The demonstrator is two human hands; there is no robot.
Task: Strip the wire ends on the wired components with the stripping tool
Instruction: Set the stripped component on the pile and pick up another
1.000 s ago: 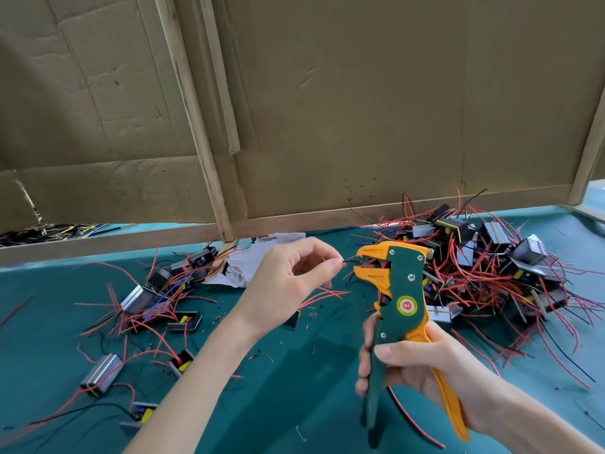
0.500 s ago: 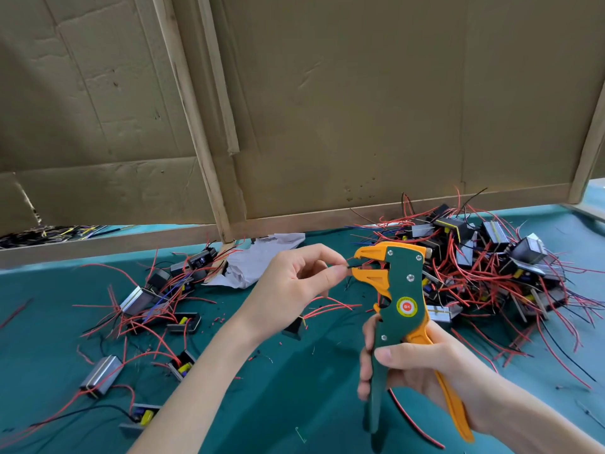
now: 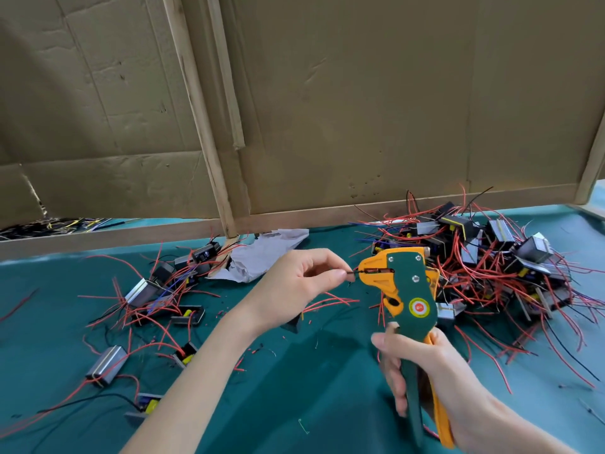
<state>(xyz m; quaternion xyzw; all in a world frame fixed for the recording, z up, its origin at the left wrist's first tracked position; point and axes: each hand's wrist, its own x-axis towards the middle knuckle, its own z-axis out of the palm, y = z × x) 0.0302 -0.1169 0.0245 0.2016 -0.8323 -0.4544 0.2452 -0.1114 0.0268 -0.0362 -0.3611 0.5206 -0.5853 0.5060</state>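
Observation:
My right hand (image 3: 429, 371) grips the handles of a green and orange stripping tool (image 3: 406, 290), held upright over the teal table. Its orange jaws face left and are closed on the end of a thin black wire (image 3: 354, 272). My left hand (image 3: 294, 283) pinches that wire between thumb and forefinger, just left of the jaws. A small dark component (image 3: 294, 324) with red wires hangs below my left hand, mostly hidden by it.
A big pile of wired components (image 3: 491, 257) with red wires lies at the right rear. A smaller scattered group (image 3: 154, 296) lies at the left. Crumpled paper (image 3: 262, 253) sits behind my left hand. A cardboard wall (image 3: 327, 109) on wooden strips borders the teal table (image 3: 278, 388).
The tool's handles have been squeezed together and its jaws have clamped onto the wire end. My left hand has stayed in place, still pinching the wire.

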